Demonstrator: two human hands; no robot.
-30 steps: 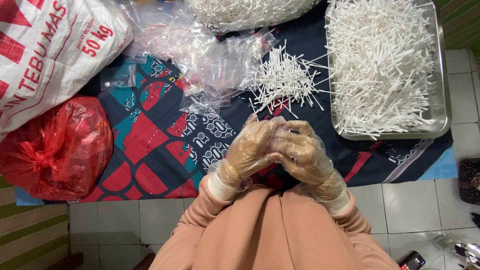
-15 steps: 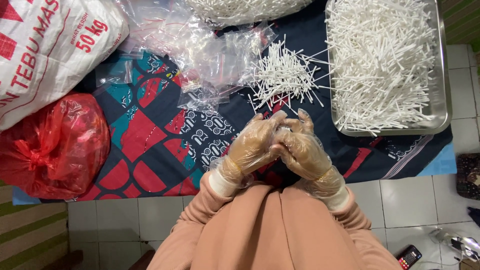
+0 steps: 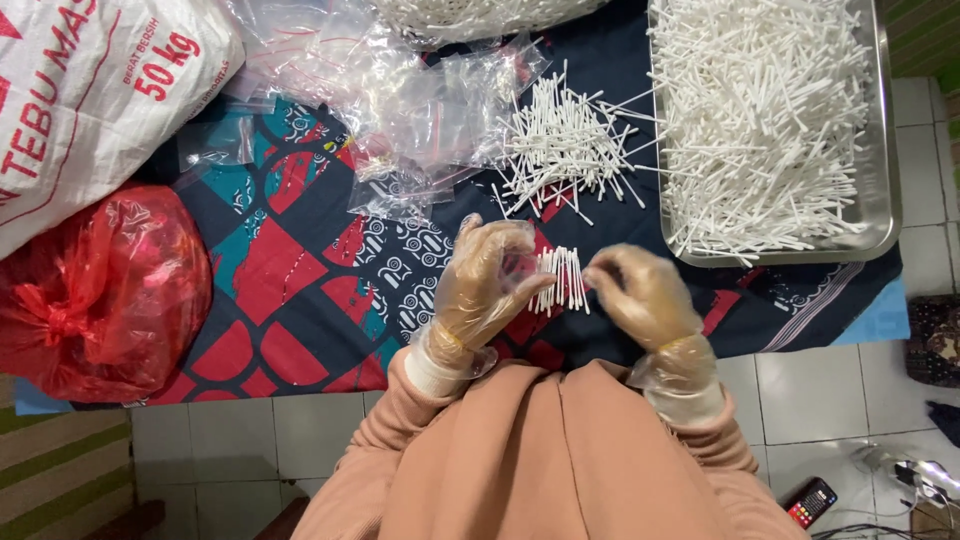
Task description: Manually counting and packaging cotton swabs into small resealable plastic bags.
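— What did the hands have hold of?

— The left hand (image 3: 485,285), in a thin clear glove, had its grip closed on a small bundle of white sticks (image 3: 562,280), fanned side by side and standing roughly upright in the view. The right hand (image 3: 640,295), gloved the same way, was curled just beside the bundle; its fingertips (image 3: 597,277) were at the right edge of the sticks, but I couldn't tell whether they pinched anything.

— And where was the bundle?

— Between the two hands, above a patterned cloth (image 3: 300,290) in dark blue, red and teal spread over the tiled floor (image 3: 830,400).

— What lay around?

— A loose heap of sticks (image 3: 565,145) was on the cloth just beyond the hands, with clear plastic bags (image 3: 420,110) to its left. A steel tray (image 3: 885,200) piled with more sticks sat at the right. On the left were a red plastic bag (image 3: 100,290) and a white woven sack (image 3: 90,100).
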